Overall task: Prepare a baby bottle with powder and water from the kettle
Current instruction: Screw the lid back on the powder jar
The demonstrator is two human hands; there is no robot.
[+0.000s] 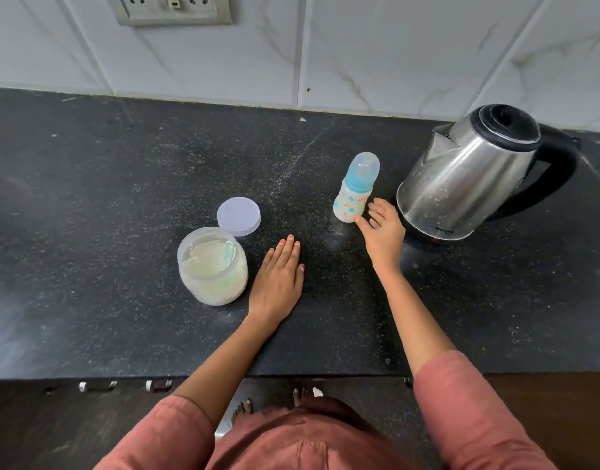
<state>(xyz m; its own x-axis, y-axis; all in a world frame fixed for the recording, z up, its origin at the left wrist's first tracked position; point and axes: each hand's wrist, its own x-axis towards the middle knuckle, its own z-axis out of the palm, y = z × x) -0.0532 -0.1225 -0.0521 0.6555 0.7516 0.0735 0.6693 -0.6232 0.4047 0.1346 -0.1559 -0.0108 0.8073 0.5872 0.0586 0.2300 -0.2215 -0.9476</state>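
Head view. Found the baby bottle [354, 195] upright on the dark counter [122, 198], at about one o'clock from the middle of the frame, with its teal collar and clear cap on. Could not tell through its pale wall whether anything was inside.

Noted the right hand [383, 232] at four o'clock of the bottle, between it and the kettle [468, 178]. Saw its fingers [363, 225] spread and relaxed, one fingertip touching the bottle near its base, nothing gripped.

Saw the left hand [278, 276] laid flat on the counter near the middle, fingers [285, 247] straight and pressed together, holding nothing. Placed it just at three o'clock of the powder jar [212, 266].

Found that jar open, with pale powder inside and a light scoop [228, 252] stuck in it. Saw its round lid [238, 216] lying flat on the counter right beside the jar, at one o'clock of it.

Saw the steel kettle at three o'clock of the bottle, lid shut, handle turned away to the right, seated on its base. Noted a socket plate [171, 8] on the tiled wall at eleven o'clock.

Judged the task barely begun: jar opened and everything laid out, but bottle still capped, and no sign of powder moved or water poured. Left to do, by that reckoning: uncapping the bottle, scooping powder in, pouring from the kettle, closing it again.
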